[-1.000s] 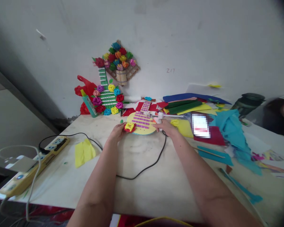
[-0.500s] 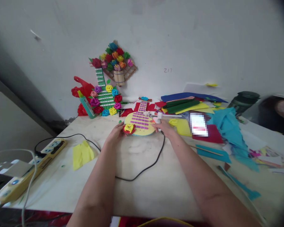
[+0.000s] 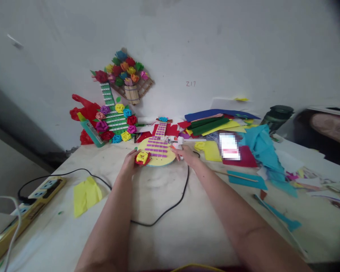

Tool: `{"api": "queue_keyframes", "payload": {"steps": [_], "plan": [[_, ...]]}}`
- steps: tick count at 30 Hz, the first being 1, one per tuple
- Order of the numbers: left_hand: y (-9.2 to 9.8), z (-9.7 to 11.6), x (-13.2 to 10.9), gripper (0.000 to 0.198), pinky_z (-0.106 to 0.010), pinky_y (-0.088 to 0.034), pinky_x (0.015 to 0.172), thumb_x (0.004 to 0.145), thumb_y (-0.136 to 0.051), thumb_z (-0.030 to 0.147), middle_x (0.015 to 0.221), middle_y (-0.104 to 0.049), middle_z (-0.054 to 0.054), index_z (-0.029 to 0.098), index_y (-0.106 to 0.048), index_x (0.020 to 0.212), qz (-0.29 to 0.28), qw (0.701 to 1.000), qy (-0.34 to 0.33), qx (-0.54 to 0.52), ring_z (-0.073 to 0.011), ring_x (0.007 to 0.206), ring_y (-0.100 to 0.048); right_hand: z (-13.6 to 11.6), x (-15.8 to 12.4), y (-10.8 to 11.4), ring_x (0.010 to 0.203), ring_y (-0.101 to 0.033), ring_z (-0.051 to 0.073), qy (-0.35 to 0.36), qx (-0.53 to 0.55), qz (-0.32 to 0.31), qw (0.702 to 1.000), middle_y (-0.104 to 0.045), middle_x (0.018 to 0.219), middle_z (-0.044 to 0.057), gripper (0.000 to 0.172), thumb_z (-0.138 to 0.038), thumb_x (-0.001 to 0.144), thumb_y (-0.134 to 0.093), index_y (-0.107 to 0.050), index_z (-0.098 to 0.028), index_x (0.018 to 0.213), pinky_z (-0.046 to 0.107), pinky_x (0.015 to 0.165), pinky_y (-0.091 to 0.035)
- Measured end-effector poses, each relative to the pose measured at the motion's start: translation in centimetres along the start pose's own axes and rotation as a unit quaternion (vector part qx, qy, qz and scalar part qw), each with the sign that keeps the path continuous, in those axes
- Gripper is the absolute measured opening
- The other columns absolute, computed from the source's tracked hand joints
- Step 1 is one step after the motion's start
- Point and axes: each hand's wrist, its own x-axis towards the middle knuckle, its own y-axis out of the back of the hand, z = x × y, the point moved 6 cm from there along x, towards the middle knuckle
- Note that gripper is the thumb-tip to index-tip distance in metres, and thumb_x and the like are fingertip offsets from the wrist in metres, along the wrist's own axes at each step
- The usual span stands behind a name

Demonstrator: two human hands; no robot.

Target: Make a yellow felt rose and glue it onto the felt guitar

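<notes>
A small craft guitar [image 3: 171, 154], yellow with purple strips across its body and neck, lies on the table in front of me. At its lower left edge sits a paper rose [image 3: 142, 158], yellow inside and red outside. My left hand [image 3: 129, 162] is closed on that edge beside the rose, its fingertips partly hidden, with a bit of green at them. My right hand [image 3: 187, 155] is wrapped round a white hot glue gun [image 3: 180, 142] at the guitar's right side. The gun's nozzle points left over the guitar body, and a glue stick [image 3: 197, 140] sticks out behind.
A black cord [image 3: 170, 208] loops across the table near a power strip [image 3: 31, 211]. Left stand a glue bottle [image 3: 92, 133] and a flowered green guitar [image 3: 117, 121]. Coloured paper [image 3: 209, 124], a phone [image 3: 229, 146], blue crepe paper [image 3: 262, 147] and a dark cup [image 3: 277, 117] lie right.
The whole view has shifted, so things appear further left. Both hands keep their places at the guitar, with the glue gun still in the right hand.
</notes>
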Motion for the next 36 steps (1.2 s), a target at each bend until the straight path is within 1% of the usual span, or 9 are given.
{"api": "queue_keyframes", "payload": {"steps": [4,7,11,17,21,24,27,30,36], "plan": [[0.0,0.3,-0.3,0.027,-0.027,-0.052,0.048,0.063,-0.061,0.012,0.071,-0.063,-0.005,0.013,-0.052,0.089,-0.040,0.999,0.004,-0.015,-0.0161,0.056,-0.062,-0.9,0.2,1.1,0.036,-0.041,0.007,0.014,0.011,0.026,0.999,-0.046,0.039,-0.004,0.031,-0.041,0.062,-0.063,-0.050,-0.015,0.050,0.023,0.042,-0.033],[0.2,1.1,-0.9,0.023,-0.028,-0.053,0.053,0.062,-0.060,0.010,0.073,-0.064,-0.008,0.011,-0.055,0.084,-0.052,0.998,-0.011,-0.018,-0.0174,0.060,-0.063,-1.5,0.4,2.1,0.034,-0.041,0.007,0.007,0.008,0.026,1.000,-0.046,0.039,-0.004,0.034,-0.042,0.064,-0.061,-0.048,-0.015,0.049,0.022,0.039,-0.033],[1.2,2.0,-1.5,0.025,-0.024,-0.052,0.049,0.059,-0.062,0.009,0.064,-0.064,-0.004,0.012,-0.055,0.083,-0.032,0.998,-0.042,-0.027,-0.0151,0.053,-0.061,-2.5,0.2,3.6,0.031,-0.041,0.007,-0.020,-0.006,0.043,0.999,-0.048,0.041,-0.004,0.035,-0.048,0.066,-0.060,-0.051,-0.015,0.058,0.021,0.034,-0.031],[2.2,2.2,-1.5,0.029,-0.024,-0.051,0.049,0.058,-0.063,0.009,0.064,-0.064,-0.003,0.013,-0.055,0.086,0.000,0.999,-0.046,-0.028,-0.0156,0.053,-0.062,-4.1,-0.5,3.6,0.032,-0.043,0.007,-0.060,-0.101,-0.008,0.993,-0.055,0.052,-0.001,0.035,-0.050,0.069,-0.057,-0.055,-0.015,0.072,0.022,0.035,-0.035],[2.4,2.5,-1.5,0.031,-0.023,-0.051,0.052,0.059,-0.063,0.011,0.065,-0.065,-0.003,0.013,-0.057,0.089,-0.005,0.999,-0.053,-0.007,-0.0150,0.054,-0.062,-5.0,-1.1,3.3,0.034,-0.041,0.006,-0.088,-0.170,-0.005,0.981,-0.055,0.055,0.001,0.033,-0.048,0.067,-0.059,-0.052,-0.016,0.064,0.023,0.034,-0.033],[2.3,2.9,-1.6,0.033,-0.023,-0.051,0.056,0.059,-0.065,0.014,0.069,-0.066,-0.004,0.013,-0.059,0.092,-0.045,0.997,-0.052,0.039,-0.0156,0.060,-0.063,-5.9,-1.2,3.6,0.034,-0.038,0.005,-0.076,-0.219,0.016,0.973,-0.051,0.050,0.000,0.037,-0.052,0.068,-0.057,-0.050,-0.017,0.060,0.022,0.034,-0.030],[2.1,3.4,-1.9,0.037,-0.025,-0.052,0.061,0.060,-0.067,0.020,0.075,-0.068,-0.005,0.014,-0.060,0.096,-0.094,0.989,-0.044,0.104,-0.0173,0.065,-0.064,-6.4,-1.2,4.7,0.033,-0.038,0.006,-0.073,-0.272,0.048,0.958,-0.051,0.050,0.000,0.038,-0.053,0.067,-0.057,-0.050,-0.017,0.060,0.022,0.035,-0.031],[2.0,3.7,-2.4,0.043,-0.027,-0.051,0.064,0.061,-0.067,0.024,0.078,-0.068,-0.005,0.014,-0.058,0.102,-0.104,0.982,-0.046,0.148,-0.0186,0.068,-0.064,-6.7,-1.2,6.0,0.033,-0.039,0.007,-0.076,-0.329,0.081,0.938,-0.051,0.048,0.000,0.037,-0.052,0.064,-0.060,-0.053,-0.017,0.061,0.023,0.036,-0.032],[2.1,3.4,-2.3,0.044,-0.027,-0.051,0.065,0.061,-0.068,0.024,0.083,-0.068,-0.006,0.014,-0.059,0.102,-0.112,0.984,-0.059,0.125,-0.0189,0.070,-0.064,-5.8,-1.1,5.8,0.031,-0.038,0.008,-0.083,-0.305,0.036,0.948,-0.045,0.036,-0.001,0.042,-0.056,0.065,-0.058,-0.052,-0.017,0.052,0.025,0.037,-0.032]]}}
